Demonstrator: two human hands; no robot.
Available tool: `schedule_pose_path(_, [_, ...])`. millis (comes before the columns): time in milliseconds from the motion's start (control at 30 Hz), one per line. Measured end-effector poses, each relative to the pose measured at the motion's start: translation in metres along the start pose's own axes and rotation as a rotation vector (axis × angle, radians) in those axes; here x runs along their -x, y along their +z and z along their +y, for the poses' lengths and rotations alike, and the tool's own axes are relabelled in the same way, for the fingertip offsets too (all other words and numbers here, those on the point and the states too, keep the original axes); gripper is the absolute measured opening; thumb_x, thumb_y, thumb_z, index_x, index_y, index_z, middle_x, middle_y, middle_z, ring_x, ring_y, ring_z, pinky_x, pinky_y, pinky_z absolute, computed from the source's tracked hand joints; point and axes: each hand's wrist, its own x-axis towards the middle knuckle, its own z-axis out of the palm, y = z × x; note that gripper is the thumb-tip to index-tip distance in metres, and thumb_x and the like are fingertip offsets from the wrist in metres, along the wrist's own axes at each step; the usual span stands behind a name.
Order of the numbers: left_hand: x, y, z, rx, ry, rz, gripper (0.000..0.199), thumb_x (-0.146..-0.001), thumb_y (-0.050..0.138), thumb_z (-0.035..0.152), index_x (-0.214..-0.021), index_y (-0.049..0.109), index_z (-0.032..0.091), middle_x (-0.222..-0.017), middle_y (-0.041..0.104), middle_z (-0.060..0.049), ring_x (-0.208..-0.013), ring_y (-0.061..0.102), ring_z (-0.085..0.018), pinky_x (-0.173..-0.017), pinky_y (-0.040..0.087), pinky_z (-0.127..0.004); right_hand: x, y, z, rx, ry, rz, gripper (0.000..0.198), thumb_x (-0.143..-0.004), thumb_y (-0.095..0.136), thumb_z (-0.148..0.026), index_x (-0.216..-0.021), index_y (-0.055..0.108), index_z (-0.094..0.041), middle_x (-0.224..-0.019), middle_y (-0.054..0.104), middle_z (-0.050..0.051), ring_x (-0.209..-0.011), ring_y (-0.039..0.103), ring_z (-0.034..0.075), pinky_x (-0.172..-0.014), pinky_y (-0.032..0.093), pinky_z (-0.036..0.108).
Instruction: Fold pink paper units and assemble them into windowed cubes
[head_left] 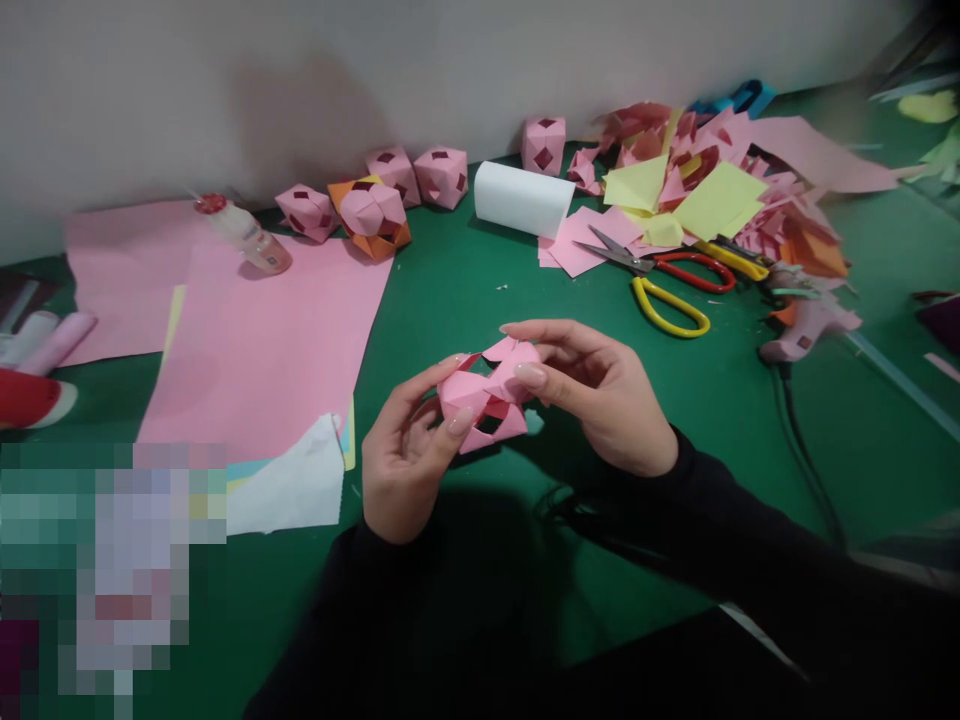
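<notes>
Between my two hands is a pink folded-paper ball (487,395) with open gaps in its faces, held just above the green table. My left hand (409,445) pinches its left side, thumb in front and fingers behind. On the right side, my right hand (600,390) grips it with thumb and forefinger near its upper edge. Similar finished-looking pink paper balls (441,177) sit along the wall, one of them (373,212) resting with orange paper. Scissors (637,262) with one red and one yellow handle lie open beyond my right hand.
Large pink sheets (270,350) and a white tissue (296,490) lie at left, with a small bottle (247,235) on top. A white paper roll (523,198) and paper scraps (712,190) are at the back. A pink glue gun (806,325) with a black cord (806,450) lies at right.
</notes>
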Motion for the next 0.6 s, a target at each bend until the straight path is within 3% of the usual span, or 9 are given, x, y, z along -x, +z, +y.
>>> schedule_pose_path(433, [0.0028,-0.0004,-0.0007,-0.042,-0.026,-0.006,0.032,-0.080,0.078,0.021,-0.111,0.075,0.031,-0.122,0.073,-0.003,-0.117,0.068,-0.022,-0.093,0.061,-0.029,0.0011,0.0017,0.0004,0.013,0.029,-0.028,0.037,-0.075,0.084,-0.027,-0.109,0.072,-0.017,-0.076,0.071,-0.002,-0.064,0.065,0.010,-0.057,0.050,0.022])
schedule_pose_path(600, [0.0063,-0.0051,-0.0012,-0.135,-0.058,-0.006,0.038,-0.082,0.077,0.028,-0.119,0.073,0.032,-0.130,0.069,-0.005,-0.127,0.060,-0.026,-0.100,0.057,-0.037,0.0020,0.0023,-0.0002,0.002,0.020,-0.041,0.038,-0.075,0.084,-0.027,-0.108,0.071,-0.018,-0.076,0.070,-0.002,-0.065,0.065,0.010,-0.058,0.051,0.022])
